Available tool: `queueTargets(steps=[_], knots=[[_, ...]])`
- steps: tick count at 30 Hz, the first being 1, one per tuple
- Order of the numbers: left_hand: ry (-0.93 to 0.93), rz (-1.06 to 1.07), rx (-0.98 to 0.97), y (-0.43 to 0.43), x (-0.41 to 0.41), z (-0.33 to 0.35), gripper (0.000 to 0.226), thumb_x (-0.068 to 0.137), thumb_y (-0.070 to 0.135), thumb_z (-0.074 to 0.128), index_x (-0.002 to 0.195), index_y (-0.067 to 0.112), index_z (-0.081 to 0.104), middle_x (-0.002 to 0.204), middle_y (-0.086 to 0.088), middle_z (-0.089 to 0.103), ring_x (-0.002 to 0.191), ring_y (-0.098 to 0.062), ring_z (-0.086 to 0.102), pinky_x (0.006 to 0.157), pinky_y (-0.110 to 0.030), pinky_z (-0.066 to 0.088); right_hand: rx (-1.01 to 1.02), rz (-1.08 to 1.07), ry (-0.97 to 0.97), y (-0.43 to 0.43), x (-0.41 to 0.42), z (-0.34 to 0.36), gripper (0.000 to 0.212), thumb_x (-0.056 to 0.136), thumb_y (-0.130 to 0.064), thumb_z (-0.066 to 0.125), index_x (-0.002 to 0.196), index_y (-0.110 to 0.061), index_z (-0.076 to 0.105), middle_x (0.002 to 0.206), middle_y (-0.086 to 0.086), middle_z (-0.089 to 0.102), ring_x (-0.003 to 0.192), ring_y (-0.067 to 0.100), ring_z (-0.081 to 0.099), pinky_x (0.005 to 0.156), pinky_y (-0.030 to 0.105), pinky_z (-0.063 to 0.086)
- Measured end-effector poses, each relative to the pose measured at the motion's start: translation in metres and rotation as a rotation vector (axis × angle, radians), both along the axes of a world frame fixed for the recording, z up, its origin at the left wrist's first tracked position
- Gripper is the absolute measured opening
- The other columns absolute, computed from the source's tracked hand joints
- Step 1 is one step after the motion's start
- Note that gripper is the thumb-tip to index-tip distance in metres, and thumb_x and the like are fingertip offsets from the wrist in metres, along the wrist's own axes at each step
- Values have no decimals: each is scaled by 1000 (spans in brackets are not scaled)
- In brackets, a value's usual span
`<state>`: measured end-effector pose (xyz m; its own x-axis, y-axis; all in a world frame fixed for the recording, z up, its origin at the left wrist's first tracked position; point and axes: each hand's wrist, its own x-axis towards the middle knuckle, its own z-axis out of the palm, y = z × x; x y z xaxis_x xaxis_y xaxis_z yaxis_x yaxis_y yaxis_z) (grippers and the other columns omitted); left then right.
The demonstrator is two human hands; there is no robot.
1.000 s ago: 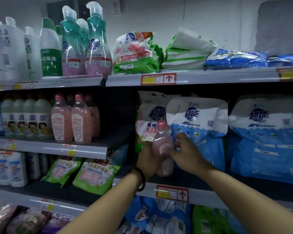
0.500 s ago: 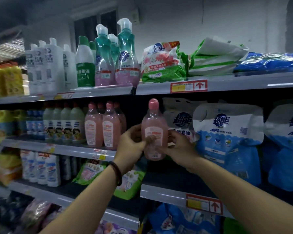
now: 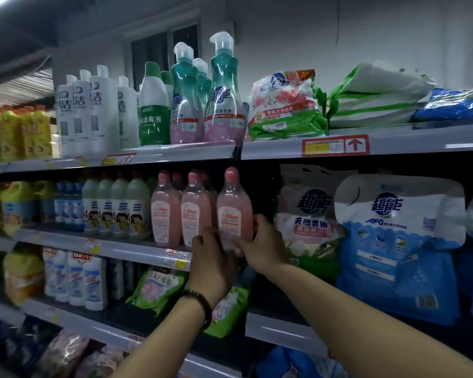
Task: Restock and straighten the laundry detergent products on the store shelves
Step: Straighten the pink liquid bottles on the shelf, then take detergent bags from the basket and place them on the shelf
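Head view: nearest, the left hand (image 3: 210, 255) and right hand (image 3: 264, 244) both curl round the lower body of the pink bottle (image 3: 234, 208), one on each side, holding it upright at the right end of the row of pink bottles (image 3: 180, 211), just beside the nearest one. The hands hide its base, so whether it sits on the shelf (image 3: 131, 248) cannot be told. It seems close to the shelf's end and front lip; let go off-centre, it could tip off or knock its neighbour. Refill pouches (image 3: 309, 222) lean to the right. Farther back, a top shelf (image 3: 407, 140) with a red price tag (image 3: 336, 144), then a pale wall (image 3: 339, 36) and dark window (image 3: 164, 42)
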<state>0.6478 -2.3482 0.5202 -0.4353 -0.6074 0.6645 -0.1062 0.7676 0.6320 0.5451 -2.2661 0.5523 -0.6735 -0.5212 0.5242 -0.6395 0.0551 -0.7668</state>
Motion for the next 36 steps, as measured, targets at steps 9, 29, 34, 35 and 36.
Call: queueTargets(steps=[9, 29, 34, 35, 36], knots=[[26, 4, 23, 3, -8, -10, 53, 92, 8, 65, 139, 15, 43, 124, -5, 45, 102, -15, 46, 85, -25, 42, 95, 5, 52, -13, 3, 5, 51, 93, -42, 78, 134, -20, 56, 132, -1, 71, 115, 19, 70, 66, 13, 42], [-38, 73, -95, 35, 2, -11, 68, 87, 23, 74, 143, 13, 37, 137, -12, 39, 125, -32, 43, 96, -39, 49, 272, -4, 36, 47, 8, 11, 57, 97, -41, 73, 145, -18, 51, 133, 7, 67, 119, 25, 66, 101, 35, 55], [-102, -56, -72, 91, -8, -9, 47, 84, 20, 69, 127, 17, 49, 127, -12, 49, 117, -36, 50, 96, -48, 51, 317, -15, 124, 110, 10, 11, 36, 94, -41, 73, 123, -23, 63, 104, 1, 76, 95, 19, 72, 89, 40, 61], [-112, -88, -77, 101, -11, -10, 44, 83, 19, 69, 123, 19, 50, 124, -11, 51, 112, -36, 54, 93, -48, 52, 338, -6, 125, 122, 11, 10, 32, 94, -37, 72, 121, -21, 64, 101, 2, 77, 93, 20, 72, 87, 40, 61], [-131, -116, -80, 111, -15, -12, 43, 81, 18, 69, 121, 20, 51, 121, -9, 52, 108, -35, 57, 91, -47, 53, 353, -4, 136, 135, 11, 9, 27, 95, -33, 71, 118, -19, 65, 98, 2, 77, 92, 20, 72, 84, 40, 60]])
